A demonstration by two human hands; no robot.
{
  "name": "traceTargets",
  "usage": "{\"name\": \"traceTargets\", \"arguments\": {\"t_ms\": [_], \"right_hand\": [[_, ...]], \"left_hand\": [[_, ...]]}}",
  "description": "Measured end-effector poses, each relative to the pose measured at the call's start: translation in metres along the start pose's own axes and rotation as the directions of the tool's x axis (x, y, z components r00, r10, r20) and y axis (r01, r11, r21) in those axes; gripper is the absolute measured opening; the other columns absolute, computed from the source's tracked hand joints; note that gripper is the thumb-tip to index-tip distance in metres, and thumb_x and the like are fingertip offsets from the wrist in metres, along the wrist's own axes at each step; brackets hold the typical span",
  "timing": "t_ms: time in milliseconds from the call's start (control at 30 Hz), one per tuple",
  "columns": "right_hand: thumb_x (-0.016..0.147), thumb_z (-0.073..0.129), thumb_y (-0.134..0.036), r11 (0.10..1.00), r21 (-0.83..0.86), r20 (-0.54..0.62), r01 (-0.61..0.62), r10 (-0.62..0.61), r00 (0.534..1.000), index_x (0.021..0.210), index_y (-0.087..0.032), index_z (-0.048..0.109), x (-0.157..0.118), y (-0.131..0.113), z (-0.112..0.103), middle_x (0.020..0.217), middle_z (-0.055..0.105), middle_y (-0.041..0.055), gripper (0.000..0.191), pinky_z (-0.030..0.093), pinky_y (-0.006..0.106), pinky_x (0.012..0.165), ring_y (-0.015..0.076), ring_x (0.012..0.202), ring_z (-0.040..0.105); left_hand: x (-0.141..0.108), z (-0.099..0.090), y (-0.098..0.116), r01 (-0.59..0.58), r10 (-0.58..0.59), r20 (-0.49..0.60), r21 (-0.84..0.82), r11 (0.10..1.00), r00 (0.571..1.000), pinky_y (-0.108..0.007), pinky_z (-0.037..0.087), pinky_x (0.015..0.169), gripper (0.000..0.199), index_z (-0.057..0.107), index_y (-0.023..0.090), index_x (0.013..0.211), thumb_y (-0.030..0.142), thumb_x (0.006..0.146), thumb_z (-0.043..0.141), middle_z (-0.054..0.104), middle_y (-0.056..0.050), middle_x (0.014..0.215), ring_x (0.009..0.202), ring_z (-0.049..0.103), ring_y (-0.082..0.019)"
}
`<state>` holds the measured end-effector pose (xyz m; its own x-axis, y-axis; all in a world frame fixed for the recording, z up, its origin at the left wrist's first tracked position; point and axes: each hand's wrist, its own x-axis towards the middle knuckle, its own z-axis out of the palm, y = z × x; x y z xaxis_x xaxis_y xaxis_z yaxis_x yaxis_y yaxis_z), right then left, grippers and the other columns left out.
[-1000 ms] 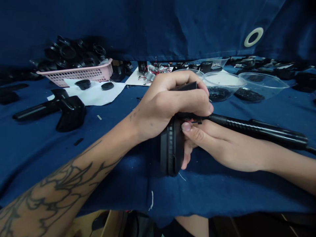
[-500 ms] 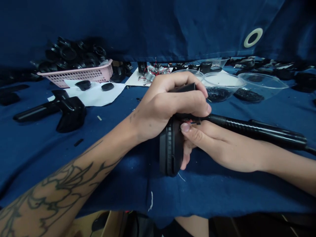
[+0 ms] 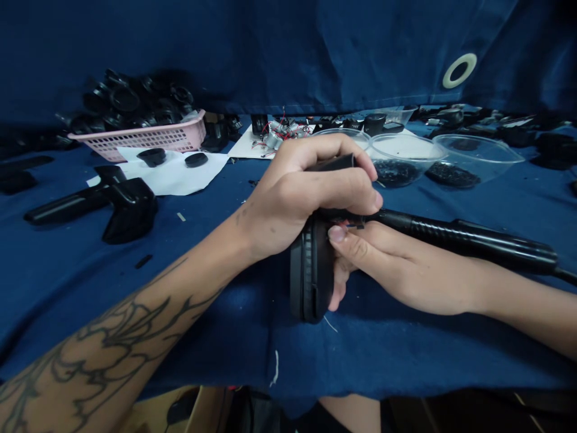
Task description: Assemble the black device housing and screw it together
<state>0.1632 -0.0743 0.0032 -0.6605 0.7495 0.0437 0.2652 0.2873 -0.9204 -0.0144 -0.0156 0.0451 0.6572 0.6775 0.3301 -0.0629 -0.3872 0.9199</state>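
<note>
My left hand (image 3: pixel 311 186) is wrapped round the upper part of a black plastic housing (image 3: pixel 311 276), which stands upright over the blue cloth. From the right, my right hand (image 3: pixel 374 258) grips the same housing, thumb at its near face and other fingers partly hidden behind it. Small red and dark wires (image 3: pixel 349 224) show beside the right thumb, between both hands. Behind my right hand lies a black cylindrical tool (image 3: pixel 478 237) with a cable at its right end.
A pink basket (image 3: pixel 157 138) heaped with black parts stands at the back left. Black housings (image 3: pixel 128 207) and white paper (image 3: pixel 207 171) lie nearer. Small motors (image 3: pixel 282 135) are at the back centre, beside clear bowls (image 3: pixel 484 157) of dark small parts.
</note>
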Motion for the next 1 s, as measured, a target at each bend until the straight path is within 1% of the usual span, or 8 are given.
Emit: {"name": "traceTargets", "arguments": {"t_ms": [200,300,400,467,633,800,933,1000], "right_hand": [[0.115,0.030,-0.057,1.000,0.009,-0.001,-0.003,0.003,1.000,0.089,-0.012,0.081,-0.0016,0.0017,0.0000,0.089,0.076,0.0063,0.073,0.055,0.026,0.102,0.0150,0.094,0.073],[0.114,0.031,-0.057,1.000,0.007,-0.006,-0.003,0.003,1.000,0.089,-0.012,0.081,-0.0021,0.0007,-0.0004,0.089,0.076,0.0067,0.072,0.056,0.028,0.101,0.0160,0.093,0.074],[0.114,0.034,-0.056,1.000,0.002,0.001,-0.012,0.012,1.000,0.089,-0.012,0.081,-0.0019,-0.0006,-0.0002,0.088,0.076,0.0065,0.069,0.055,0.028,0.102,0.0173,0.095,0.074],[0.114,0.034,-0.056,1.000,-0.001,-0.003,-0.010,0.010,1.000,0.088,-0.012,0.081,-0.0014,-0.0008,0.0005,0.087,0.076,0.0065,0.069,0.055,0.028,0.102,0.0175,0.095,0.074],[0.113,0.038,-0.056,1.000,0.014,-0.028,0.014,-0.014,1.000,0.086,-0.012,0.079,0.0001,0.0004,0.0024,0.084,0.075,0.0057,0.066,0.056,0.027,0.099,0.0164,0.089,0.074],[0.113,0.038,-0.057,0.998,0.057,-0.026,0.000,0.001,1.000,0.084,-0.011,0.078,-0.0003,0.0006,0.0022,0.083,0.074,0.0058,0.067,0.055,0.029,0.103,0.0160,0.085,0.073],[0.114,0.031,-0.059,0.994,0.108,-0.006,-0.031,0.032,0.999,0.083,-0.009,0.075,0.0006,0.0004,0.0026,0.079,0.073,0.0081,0.073,0.057,0.031,0.100,0.0167,0.080,0.073],[0.113,0.032,-0.061,0.993,0.114,-0.011,-0.035,0.036,0.999,0.080,-0.009,0.074,0.0013,0.0005,0.0032,0.078,0.073,0.0093,0.074,0.058,0.031,0.097,0.0180,0.082,0.074]], "left_hand": [[-0.0001,0.0025,0.0013,-0.003,0.004,-0.027,0.039,0.999,1.000,-0.033,0.055,0.068,0.009,0.070,0.017,0.084,0.022,0.077,0.068,0.068,-0.001,0.076,0.077,0.068,-0.020],[-0.0004,0.0032,0.0016,-0.002,0.002,-0.031,-0.007,1.000,1.000,-0.031,0.053,0.066,0.010,0.071,0.015,0.086,0.017,0.077,0.068,0.069,-0.003,0.076,0.076,0.067,-0.019],[-0.0006,0.0020,-0.0001,-0.003,0.003,-0.005,-0.058,0.998,1.000,-0.029,0.052,0.066,0.013,0.072,0.013,0.089,0.013,0.076,0.069,0.072,-0.004,0.079,0.076,0.066,-0.017],[-0.0008,0.0007,-0.0021,0.001,0.000,0.013,-0.075,0.997,1.000,-0.031,0.053,0.067,0.013,0.072,0.015,0.089,0.015,0.076,0.070,0.073,-0.004,0.081,0.077,0.066,-0.019],[-0.0037,-0.0002,-0.0043,0.044,-0.046,-0.012,-0.159,0.986,0.999,-0.034,0.056,0.067,0.015,0.071,0.021,0.089,0.024,0.074,0.072,0.073,-0.002,0.083,0.077,0.068,-0.022],[-0.0069,-0.0024,-0.0007,0.050,-0.052,-0.009,-0.159,0.986,0.999,-0.030,0.057,0.063,0.020,0.072,0.021,0.093,0.023,0.074,0.073,0.072,-0.004,0.091,0.080,0.070,-0.022],[-0.0073,-0.0047,0.0012,0.057,-0.050,0.044,-0.165,0.985,0.998,-0.033,0.060,0.065,0.022,0.072,0.022,0.096,0.022,0.075,0.073,0.071,-0.005,0.095,0.080,0.070,-0.022],[-0.0074,-0.0048,0.0019,0.052,-0.046,0.039,-0.165,0.985,0.998,-0.035,0.060,0.065,0.022,0.071,0.022,0.096,0.022,0.074,0.073,0.071,-0.005,0.095,0.080,0.069,-0.023]]}}
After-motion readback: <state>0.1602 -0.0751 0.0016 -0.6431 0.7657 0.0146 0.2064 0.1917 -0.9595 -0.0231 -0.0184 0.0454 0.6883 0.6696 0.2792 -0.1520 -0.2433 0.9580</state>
